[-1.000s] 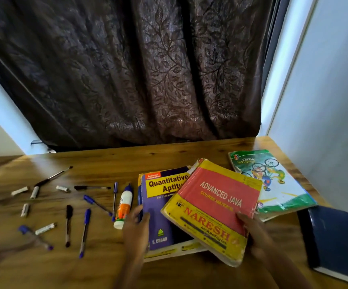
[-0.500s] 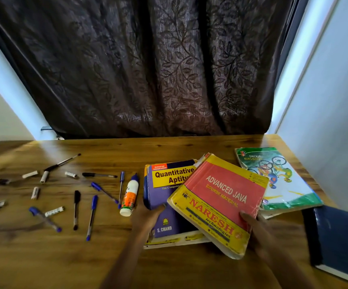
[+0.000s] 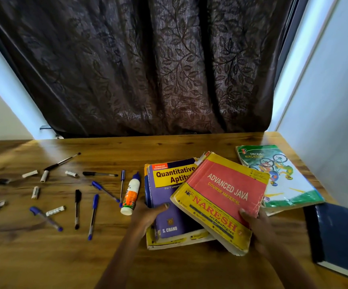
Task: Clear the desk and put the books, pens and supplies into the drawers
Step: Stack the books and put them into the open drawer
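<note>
Head view: four books (image 3: 223, 197), one glue bottle (image 3: 130, 195).

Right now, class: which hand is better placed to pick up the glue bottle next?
The left hand. It grips the purple Quantitative Aptitude book right beside the glue bottle. The right hand holds the Advanced Java book, farther away across both books.

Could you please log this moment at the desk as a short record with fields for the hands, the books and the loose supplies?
left hand: grips the near left edge of the Quantitative Aptitude book
right hand: grips the near right corner of the Advanced Java book
stacking: Advanced Java book lies skewed across the Quantitative Aptitude book
other books: Mountain Biking book, dark blue book
supplies: glue bottle, scattered pens
</note>
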A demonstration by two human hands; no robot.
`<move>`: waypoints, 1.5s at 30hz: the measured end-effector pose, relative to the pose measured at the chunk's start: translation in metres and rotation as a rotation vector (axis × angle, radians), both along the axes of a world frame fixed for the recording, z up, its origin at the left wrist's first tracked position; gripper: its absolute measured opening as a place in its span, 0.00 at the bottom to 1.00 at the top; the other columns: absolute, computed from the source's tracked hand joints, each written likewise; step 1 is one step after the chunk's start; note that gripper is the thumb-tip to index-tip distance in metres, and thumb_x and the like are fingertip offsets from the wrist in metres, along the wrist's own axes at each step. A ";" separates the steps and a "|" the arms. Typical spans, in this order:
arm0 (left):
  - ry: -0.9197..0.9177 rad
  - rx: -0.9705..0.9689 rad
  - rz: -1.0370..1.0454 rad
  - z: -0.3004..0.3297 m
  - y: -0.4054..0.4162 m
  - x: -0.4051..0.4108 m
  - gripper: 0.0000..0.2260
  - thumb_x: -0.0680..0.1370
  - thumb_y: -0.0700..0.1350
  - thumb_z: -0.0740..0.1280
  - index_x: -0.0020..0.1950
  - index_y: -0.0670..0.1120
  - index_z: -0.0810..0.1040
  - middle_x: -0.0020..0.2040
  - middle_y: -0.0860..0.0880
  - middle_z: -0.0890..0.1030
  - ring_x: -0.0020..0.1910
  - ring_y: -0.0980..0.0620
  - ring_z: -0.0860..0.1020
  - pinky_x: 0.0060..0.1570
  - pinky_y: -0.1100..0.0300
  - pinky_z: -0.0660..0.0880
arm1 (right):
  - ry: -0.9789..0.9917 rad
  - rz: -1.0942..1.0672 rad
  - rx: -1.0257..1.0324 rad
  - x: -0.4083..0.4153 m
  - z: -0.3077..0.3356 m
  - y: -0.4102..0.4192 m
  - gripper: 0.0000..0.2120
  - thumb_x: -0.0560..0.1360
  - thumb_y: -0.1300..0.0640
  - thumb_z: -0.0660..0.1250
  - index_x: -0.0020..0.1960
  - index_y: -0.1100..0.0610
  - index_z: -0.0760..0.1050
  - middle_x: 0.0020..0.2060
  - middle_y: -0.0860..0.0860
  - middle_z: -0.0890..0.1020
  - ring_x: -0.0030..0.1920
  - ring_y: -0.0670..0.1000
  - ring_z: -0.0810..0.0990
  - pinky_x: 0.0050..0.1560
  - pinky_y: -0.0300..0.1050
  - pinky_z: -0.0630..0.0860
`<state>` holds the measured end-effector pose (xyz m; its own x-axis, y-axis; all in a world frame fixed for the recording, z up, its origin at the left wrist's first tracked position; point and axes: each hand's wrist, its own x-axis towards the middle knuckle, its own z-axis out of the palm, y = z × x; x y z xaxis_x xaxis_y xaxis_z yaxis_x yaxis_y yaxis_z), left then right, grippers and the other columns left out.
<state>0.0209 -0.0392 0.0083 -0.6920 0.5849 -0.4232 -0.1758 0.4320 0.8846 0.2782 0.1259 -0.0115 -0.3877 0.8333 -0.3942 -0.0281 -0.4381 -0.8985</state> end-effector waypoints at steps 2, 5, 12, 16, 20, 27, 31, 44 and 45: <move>0.033 0.015 0.017 -0.001 0.001 0.005 0.30 0.67 0.48 0.77 0.64 0.45 0.69 0.59 0.44 0.80 0.52 0.47 0.81 0.46 0.50 0.80 | -0.068 0.010 0.064 -0.001 0.003 0.006 0.17 0.73 0.62 0.67 0.62 0.60 0.71 0.53 0.61 0.81 0.52 0.63 0.81 0.55 0.66 0.76; 0.253 -0.109 -0.012 -0.007 -0.002 0.016 0.36 0.64 0.68 0.70 0.64 0.50 0.66 0.61 0.47 0.78 0.57 0.47 0.78 0.54 0.45 0.77 | -0.301 -0.033 0.230 0.003 0.013 0.017 0.12 0.74 0.61 0.68 0.57 0.61 0.76 0.50 0.60 0.82 0.47 0.59 0.81 0.50 0.56 0.78; 0.640 -0.156 0.088 -0.023 -0.028 0.080 0.27 0.78 0.57 0.60 0.73 0.44 0.63 0.71 0.43 0.67 0.68 0.46 0.66 0.59 0.51 0.71 | -0.479 -0.143 0.484 0.028 0.021 -0.013 0.05 0.76 0.60 0.64 0.43 0.53 0.75 0.41 0.53 0.80 0.41 0.53 0.79 0.41 0.48 0.75; 0.874 -0.027 0.138 -0.043 -0.055 0.136 0.30 0.77 0.60 0.54 0.72 0.41 0.63 0.72 0.42 0.65 0.70 0.46 0.63 0.64 0.48 0.66 | -0.529 -0.044 0.743 0.046 0.003 -0.075 0.05 0.74 0.63 0.65 0.44 0.54 0.76 0.42 0.50 0.79 0.42 0.49 0.78 0.42 0.40 0.74; 1.088 -0.049 -0.128 -0.048 -0.065 0.171 0.29 0.79 0.60 0.50 0.72 0.42 0.63 0.72 0.43 0.64 0.72 0.44 0.61 0.69 0.49 0.56 | -0.510 0.149 1.023 0.057 0.012 -0.113 0.07 0.69 0.59 0.60 0.39 0.56 0.77 0.39 0.47 0.78 0.40 0.42 0.73 0.37 0.34 0.69; 1.079 -0.175 -0.433 -0.073 -0.074 0.208 0.27 0.78 0.54 0.56 0.76 0.49 0.57 0.75 0.48 0.60 0.74 0.48 0.59 0.71 0.52 0.53 | -0.487 0.617 0.751 0.072 -0.029 -0.148 0.10 0.72 0.60 0.61 0.42 0.51 0.81 0.40 0.44 0.83 0.41 0.35 0.73 0.42 0.29 0.68; 1.078 -0.263 -0.478 -0.079 -0.085 0.210 0.24 0.80 0.55 0.51 0.75 0.50 0.59 0.73 0.50 0.65 0.74 0.51 0.59 0.73 0.55 0.49 | -0.613 0.668 -0.057 0.085 -0.108 -0.151 0.17 0.77 0.63 0.59 0.66 0.58 0.70 0.52 0.53 0.79 0.50 0.48 0.76 0.46 0.37 0.71; 1.099 -0.288 -0.524 -0.078 -0.110 0.221 0.30 0.76 0.50 0.60 0.77 0.48 0.55 0.76 0.50 0.59 0.76 0.51 0.53 0.74 0.53 0.49 | 0.070 -0.217 -0.740 0.064 -0.164 -0.113 0.20 0.70 0.80 0.47 0.37 0.56 0.66 0.25 0.54 0.77 0.38 0.51 0.72 0.39 0.45 0.72; 1.107 -0.290 -0.537 -0.079 -0.114 0.221 0.31 0.76 0.50 0.60 0.77 0.48 0.54 0.77 0.50 0.58 0.77 0.51 0.52 0.74 0.53 0.48 | 0.096 -0.246 -0.749 0.065 -0.164 -0.113 0.20 0.70 0.79 0.46 0.37 0.57 0.66 0.24 0.53 0.77 0.38 0.51 0.72 0.39 0.45 0.71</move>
